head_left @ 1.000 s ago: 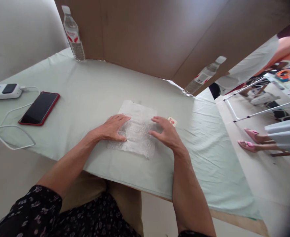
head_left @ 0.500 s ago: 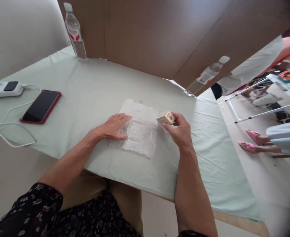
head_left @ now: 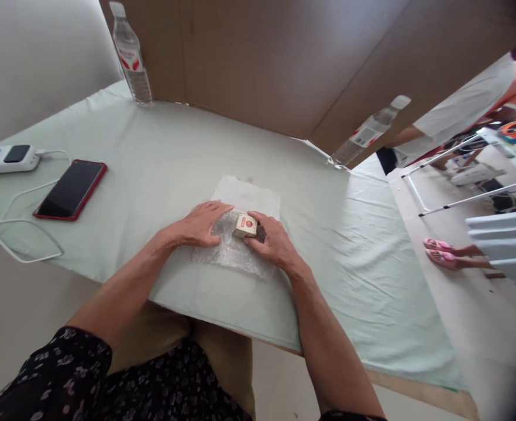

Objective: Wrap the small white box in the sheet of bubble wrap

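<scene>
A sheet of bubble wrap [head_left: 227, 251] lies flat on the pale green cloth. Between the fingers and thumb of my right hand [head_left: 273, 237] is a small cream cardboard box [head_left: 245, 225] with red print on top, over the middle of the sheet. Whether the box rests fully on the wrap I cannot tell. My left hand [head_left: 199, 225] lies on the sheet's left edge, thumb and fingers spread, holding nothing. A short gap separates it from the box.
A phone in a red case [head_left: 71, 190] and a white power strip [head_left: 7, 158] with a cable lie at left. Water bottles stand at the back left [head_left: 130, 58] and back right [head_left: 370, 134] by a brown cardboard panel [head_left: 249, 64]. Another person's feet [head_left: 444, 254] show at right.
My right hand has carried the small box leftward from beside the bubble wrap to over its middle. My left hand has stayed almost still.
</scene>
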`<state>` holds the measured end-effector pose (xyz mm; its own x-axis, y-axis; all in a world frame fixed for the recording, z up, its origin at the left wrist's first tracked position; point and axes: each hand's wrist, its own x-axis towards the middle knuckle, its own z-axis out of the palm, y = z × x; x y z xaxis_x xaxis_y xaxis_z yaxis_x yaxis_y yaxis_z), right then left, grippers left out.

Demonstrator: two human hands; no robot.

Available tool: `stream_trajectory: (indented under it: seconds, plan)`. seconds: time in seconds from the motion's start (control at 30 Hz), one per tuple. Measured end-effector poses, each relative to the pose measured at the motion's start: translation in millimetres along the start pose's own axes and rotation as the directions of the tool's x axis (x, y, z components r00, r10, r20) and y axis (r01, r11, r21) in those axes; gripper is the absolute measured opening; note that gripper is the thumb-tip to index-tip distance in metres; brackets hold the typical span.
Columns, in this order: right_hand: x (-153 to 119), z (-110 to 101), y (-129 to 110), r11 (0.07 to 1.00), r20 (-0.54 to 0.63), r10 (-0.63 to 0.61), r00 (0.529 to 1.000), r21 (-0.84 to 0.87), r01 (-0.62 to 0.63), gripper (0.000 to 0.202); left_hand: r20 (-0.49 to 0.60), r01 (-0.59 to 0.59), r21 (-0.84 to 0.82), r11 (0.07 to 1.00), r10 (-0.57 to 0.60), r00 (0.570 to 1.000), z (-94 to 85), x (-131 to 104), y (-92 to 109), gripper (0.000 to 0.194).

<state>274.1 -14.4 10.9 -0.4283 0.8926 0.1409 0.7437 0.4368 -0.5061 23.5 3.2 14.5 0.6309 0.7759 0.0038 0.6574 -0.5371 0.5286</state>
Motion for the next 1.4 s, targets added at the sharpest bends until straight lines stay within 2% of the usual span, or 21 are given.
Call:
stream_trajectory:
  seconds: [0.13,0.37,0.63,0.97,1.13,1.2,1.27,1.33,1.4]
  plan:
    - [0.1,-1.1,-0.9,1.0,-0.003,0.005,1.0,0.024,-0.005,0.057,-0.029,-0.029,0.0,1.0,0.029,0.999,2.4,0.2,-2.2,0.08]
    - [0.9,-1.0,1.2,0.998,-0.011,-0.006,1.0,0.07,0.007,0.056,-0.011,-0.021,0.023,1.0,0.021,1.0,1.8,0.8,0.7,0.08]
    - [0.9,1.9,-3.9,0.999,0.015,0.032,0.999,-0.018,-0.031,0.057,-0.039,-0.039,0.031,0.999,0.04,0.998,4.2,0.8,-2.1,0.077]
    - [0.8,0.5,-2.2,1.0,0.029,0.018,0.999,-0.002,-0.018,0.056,-0.029,-0.04,0.047,0.998,0.042,0.999,4.3,0.6,-2.1,0.076]
    - [-0.9,-9.1,-3.5,0.994,0.009,0.022,1.0,0.111,-0.023,0.064,-0.005,-0.025,0.058,0.998,0.026,1.0,2.5,1.0,-0.7,0.077]
    - [-3.5,-20.7,-10.0,0.989,-0.076,0.028,0.997,0.147,-0.017,0.054,-0.001,-0.03,0.053,0.998,0.03,1.0,2.1,1.4,-0.4,0.077]
    - [-9.1,-34.0,-21.1,0.992,-0.16,0.014,0.987,0.124,0.006,0.033,-0.011,-0.036,0.045,0.998,0.036,0.999,2.1,1.9,0.1,0.075]
    - [-18.7,-44.2,-34.2,0.996,-0.167,-0.04,0.985,0.07,0.053,0.017,-0.028,-0.034,0.037,0.999,0.035,0.999,2.0,2.3,0.8,0.074]
    - [-31.8,-47.1,-45.8,0.994,-0.121,-0.109,0.987,0.017,0.112,0.012,-0.05,-0.029,0.024,0.999,0.03,0.998,1.5,2.4,1.9,0.074]
